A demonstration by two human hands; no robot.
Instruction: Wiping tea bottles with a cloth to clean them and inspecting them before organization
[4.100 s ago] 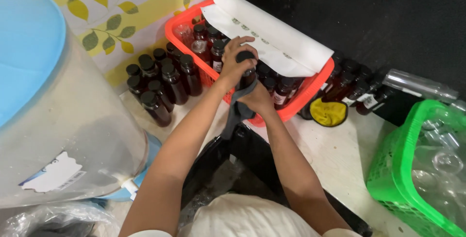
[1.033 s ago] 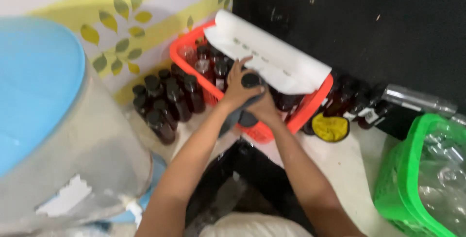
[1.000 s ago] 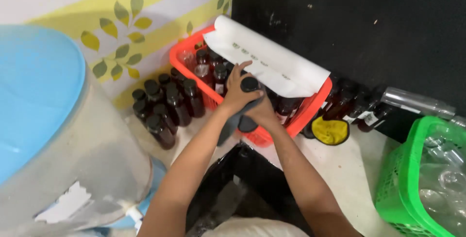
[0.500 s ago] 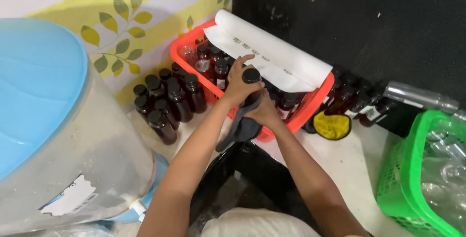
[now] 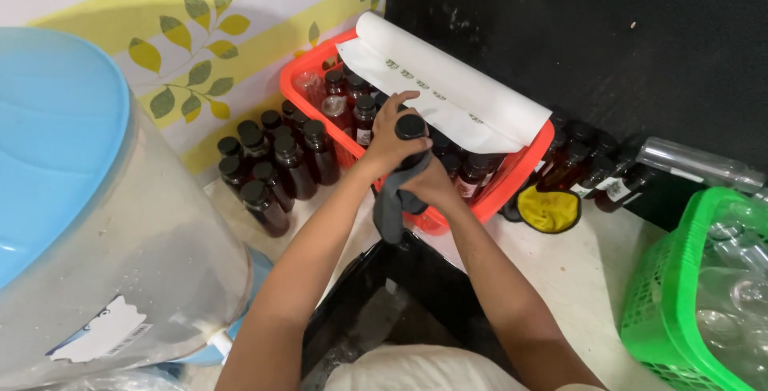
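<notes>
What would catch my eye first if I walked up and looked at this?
Probably the red basket of dark bottles at centre, with a white paper roll lying across it. Just in front, the left hand and right hand grip one bottle with a grey cloth. A big clear tank with a blue lid fills the left, and a green basket sits at right.

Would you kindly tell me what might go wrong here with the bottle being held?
The dark black-capped bottle sits between left hand and right hand with a grey cloth; it might slip. Falling, it could hit bottles in the red plastic basket. The white paper roll on the rim might shift.
</notes>
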